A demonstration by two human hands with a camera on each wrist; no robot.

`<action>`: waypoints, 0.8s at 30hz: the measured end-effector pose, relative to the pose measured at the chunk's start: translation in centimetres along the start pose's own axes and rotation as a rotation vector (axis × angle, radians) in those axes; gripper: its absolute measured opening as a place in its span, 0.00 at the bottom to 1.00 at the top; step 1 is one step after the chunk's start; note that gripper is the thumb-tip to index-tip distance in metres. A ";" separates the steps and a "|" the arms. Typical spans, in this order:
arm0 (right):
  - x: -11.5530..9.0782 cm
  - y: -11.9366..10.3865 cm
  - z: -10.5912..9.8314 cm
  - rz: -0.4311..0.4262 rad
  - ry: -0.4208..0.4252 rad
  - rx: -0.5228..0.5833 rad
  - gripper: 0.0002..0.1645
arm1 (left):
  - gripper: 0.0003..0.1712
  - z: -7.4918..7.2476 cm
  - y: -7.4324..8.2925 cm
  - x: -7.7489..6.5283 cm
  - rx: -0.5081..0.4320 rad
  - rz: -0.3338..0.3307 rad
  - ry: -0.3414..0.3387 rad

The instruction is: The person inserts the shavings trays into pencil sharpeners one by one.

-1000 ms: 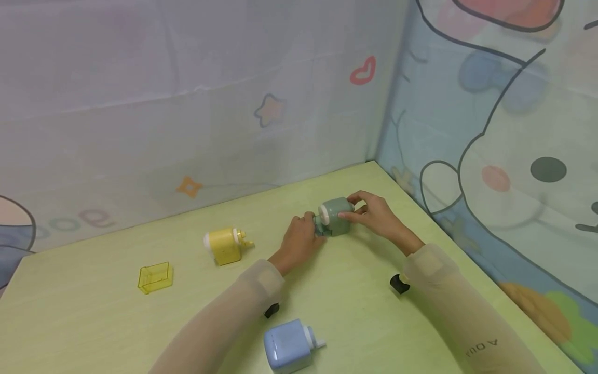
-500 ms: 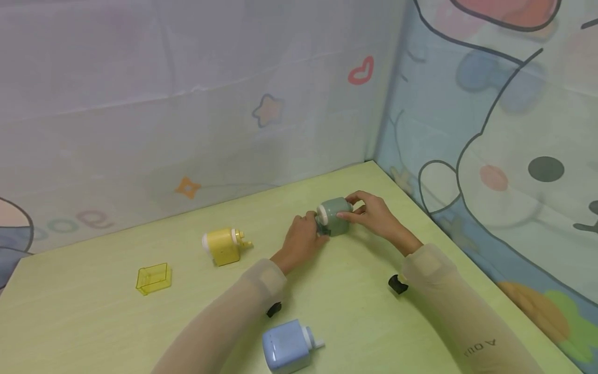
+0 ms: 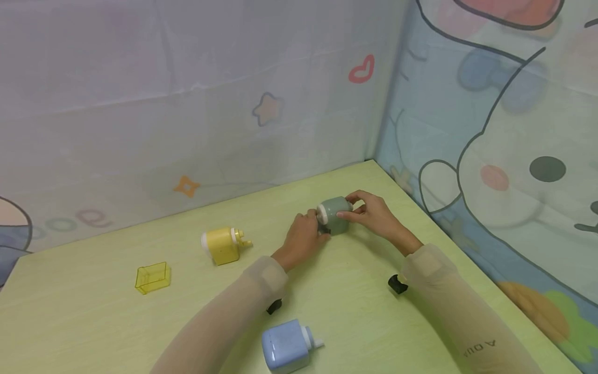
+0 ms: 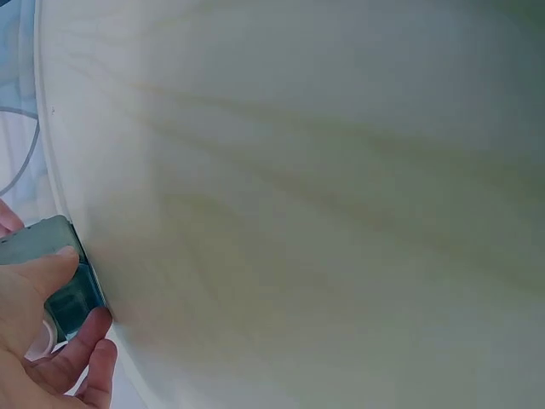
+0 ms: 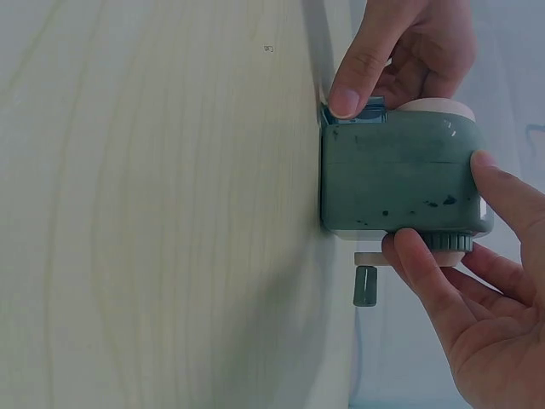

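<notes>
Two hands of mine are on the rounded, box-shaped green plastic crank device (image 5: pixel 400 175), which stands on the pale yellow-green tabletop (image 3: pixel 350 296). The fingers of my right hand (image 3: pixel 376 214) are clamped on its body at the crank side, I think to keep it from sliding. Its small crank knob (image 5: pixel 365 286) is just beside these fingers. On the opposite side, my left hand (image 3: pixel 302 236) pinches the dark teal, see-through plastic drawer (image 4: pixel 75 298) between thumb and finger, probably because its edges give good control there.

To the left of my left fingers is the yellow, box-shaped plastic device (image 3: pixel 223 246) with white ends, and farther left the open, transparent yellow plastic tray (image 3: pixel 153 278). Nearer to me than all my fingers is the light-blue, box-shaped plastic device (image 3: pixel 286 345). I suppose they are kept apart to leave working room.

One second earlier, a teal part stuck out clearly beside my left fingers; now less of it shows, and these fingers are closer to the green body. My right fingers keep nearly the same place.
</notes>
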State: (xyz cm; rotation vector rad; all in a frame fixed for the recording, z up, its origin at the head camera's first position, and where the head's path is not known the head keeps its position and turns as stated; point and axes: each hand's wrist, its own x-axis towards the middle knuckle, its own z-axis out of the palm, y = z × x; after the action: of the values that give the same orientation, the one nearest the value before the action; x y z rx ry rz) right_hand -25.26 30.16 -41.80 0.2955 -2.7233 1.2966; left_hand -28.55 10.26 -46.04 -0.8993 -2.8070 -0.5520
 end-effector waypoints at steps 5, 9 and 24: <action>0.1 0.1 0.1 -0.005 0.002 0.000 0.30 | 0.37 0.0 -0.1 0.1 -0.023 -0.006 -0.008; 0.1 0.0 0.2 -0.002 -0.001 0.001 0.30 | 0.37 0.0 -0.1 0.1 -0.041 -0.018 -0.016; 0.0 0.0 0.2 0.005 0.000 0.007 0.30 | 0.36 -0.4 0.1 -0.1 -0.042 -0.036 -0.031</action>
State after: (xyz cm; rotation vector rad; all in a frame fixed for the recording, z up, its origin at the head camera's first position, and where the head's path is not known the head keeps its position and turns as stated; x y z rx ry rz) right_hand -25.24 30.04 -41.95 0.2899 -2.7218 1.3076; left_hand -28.41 10.14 -45.69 -0.8742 -2.8547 -0.6093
